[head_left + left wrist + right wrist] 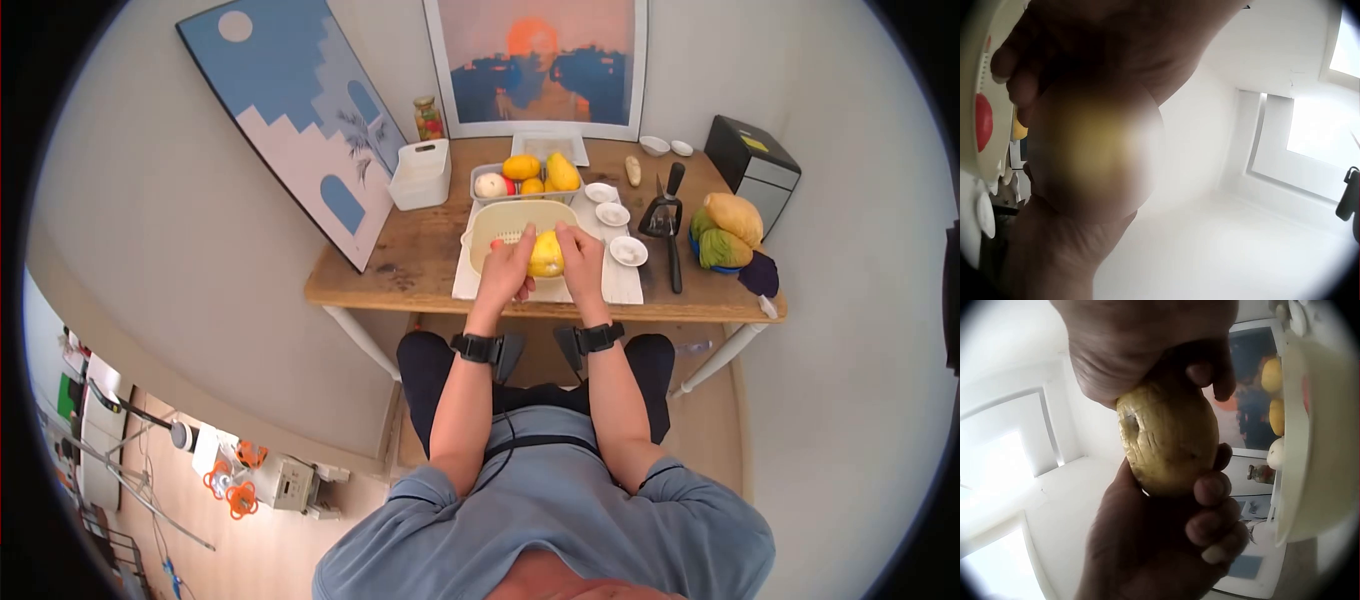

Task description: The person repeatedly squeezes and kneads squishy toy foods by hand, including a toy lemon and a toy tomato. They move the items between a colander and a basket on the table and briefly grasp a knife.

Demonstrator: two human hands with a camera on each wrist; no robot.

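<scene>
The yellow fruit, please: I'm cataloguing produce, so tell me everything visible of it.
The yellow fruit is rounded and slightly elongated. Its skin is partly glossy and marked with short creases or cuts, with a dark dent near one end in the right-wrist view. The left hand and right hand hold it from either side, hiding parts. In the head view it overlaps the cream basin; the left-wrist view blurs it.

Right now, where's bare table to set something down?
The table is bare between the white cloth, the leaning picture and the white bin. The cloth is crowded with basket and dishes; the right side, with black tools and produce.
</scene>
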